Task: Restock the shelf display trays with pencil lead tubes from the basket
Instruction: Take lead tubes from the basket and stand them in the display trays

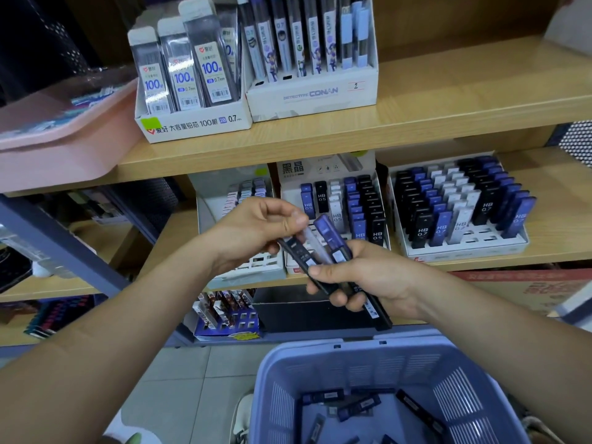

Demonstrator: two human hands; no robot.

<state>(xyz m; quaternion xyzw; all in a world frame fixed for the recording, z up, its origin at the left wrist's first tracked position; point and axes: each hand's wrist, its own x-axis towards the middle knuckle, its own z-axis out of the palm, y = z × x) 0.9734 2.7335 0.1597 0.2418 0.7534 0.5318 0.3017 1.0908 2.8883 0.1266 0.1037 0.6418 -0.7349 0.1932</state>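
Facing tiered light-wood shop shelving, grey floor tiles below. Clenching a fan of pencil lead tubes [336,251] in the right grip [368,277], held in the air before the middle shelf [557,203]: a black tube [299,253], a clear tube [315,241], a blue tube [330,232]. Pinching the clear tube's upper end with the left grip [253,229], thumb against fingertips. Just behind, on the middle shelf, three display trays side by side: left tray [208,213] partly hidden by the left grip, centre tray [290,203] marked HB 0.5, right tray [464,251] marked HB 0.7, with bare slots along its front. Below the grips, a lavender basket [400,363] with loose tubes [358,406] lying on its bottom. Up on the top shelf [448,100], two white boxes of lead packs; far left, a pink tray [64,149].
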